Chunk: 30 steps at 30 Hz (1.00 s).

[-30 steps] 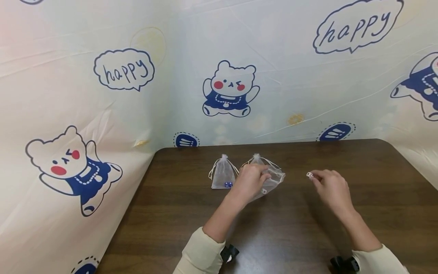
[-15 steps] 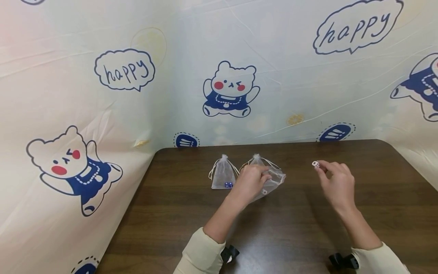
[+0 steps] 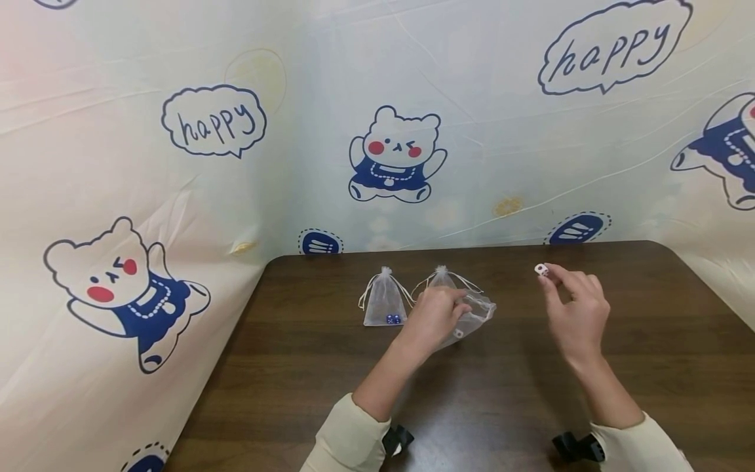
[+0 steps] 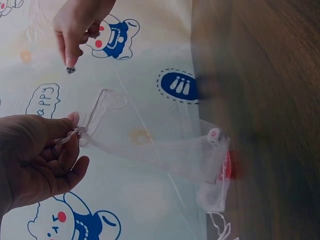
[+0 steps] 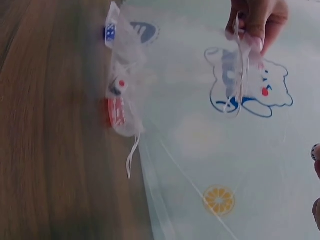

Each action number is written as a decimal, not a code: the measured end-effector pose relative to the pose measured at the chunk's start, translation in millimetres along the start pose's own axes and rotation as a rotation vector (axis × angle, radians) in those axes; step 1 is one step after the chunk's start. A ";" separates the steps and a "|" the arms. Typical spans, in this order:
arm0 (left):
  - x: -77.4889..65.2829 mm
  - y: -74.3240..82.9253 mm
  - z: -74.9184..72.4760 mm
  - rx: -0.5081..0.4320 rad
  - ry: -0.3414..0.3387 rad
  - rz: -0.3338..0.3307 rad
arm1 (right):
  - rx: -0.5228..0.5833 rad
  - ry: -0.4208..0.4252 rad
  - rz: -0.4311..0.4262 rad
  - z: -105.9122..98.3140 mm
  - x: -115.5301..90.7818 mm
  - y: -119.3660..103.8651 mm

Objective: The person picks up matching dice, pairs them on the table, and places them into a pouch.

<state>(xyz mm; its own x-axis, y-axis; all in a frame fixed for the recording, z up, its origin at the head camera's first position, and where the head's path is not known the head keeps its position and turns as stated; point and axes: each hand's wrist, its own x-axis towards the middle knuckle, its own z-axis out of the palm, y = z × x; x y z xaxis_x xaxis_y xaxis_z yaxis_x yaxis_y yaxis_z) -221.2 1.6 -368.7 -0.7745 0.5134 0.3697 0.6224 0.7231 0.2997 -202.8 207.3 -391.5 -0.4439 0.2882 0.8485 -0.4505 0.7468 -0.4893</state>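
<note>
My left hand (image 3: 433, 318) pinches the gathered mouth edge of a sheer white drawstring bag (image 3: 476, 316), which hangs spread to the right. Low inside that bag is a white die (image 4: 213, 135) with a red pip. To the right, my right hand (image 3: 579, 318) holds another white die (image 3: 541, 269) between thumb and fingertips, raised and apart from the bag. The dark pips of this die (image 4: 70, 70) show in the left wrist view. In the right wrist view, only fingertips and part of the die (image 5: 315, 152) appear at the right edge.
On the brown table (image 3: 283, 393), a closed sheer bag (image 3: 383, 298) with blue dice (image 3: 393, 319) lies left of my left hand. Another closed bag (image 3: 441, 278) lies behind that hand, partly hidden; red dice (image 5: 116, 112) show there. A printed cloth (image 3: 307, 131) hangs behind the table.
My right hand has lifted the die up and away, toward the table's far side. The left hand stays nearly in place, and the held bag has shifted slightly right.
</note>
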 end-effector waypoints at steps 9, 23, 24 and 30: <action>-0.3 1.5 0.4 0.004 0.008 0.003 | 0.069 -0.038 -0.007 9.7 -4.4 -21.2; 0.2 3.2 1.2 0.008 0.023 0.016 | 0.103 -0.253 -0.148 19.4 -16.4 -33.6; 0.2 3.3 1.2 0.002 0.022 0.015 | 0.096 -0.278 -0.148 19.9 -17.1 -33.6; -0.2 4.3 1.1 -0.009 0.031 0.027 | 0.050 -0.383 -0.128 20.7 -20.0 -33.1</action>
<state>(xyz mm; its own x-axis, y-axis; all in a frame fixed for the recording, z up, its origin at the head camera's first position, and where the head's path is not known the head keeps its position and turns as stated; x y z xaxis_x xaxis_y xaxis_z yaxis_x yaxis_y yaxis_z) -218.5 5.1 -368.4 -0.7537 0.5180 0.4046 0.6439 0.7052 0.2967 -195.1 164.4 -396.4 -0.6338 -0.0564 0.7714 -0.5539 0.7292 -0.4017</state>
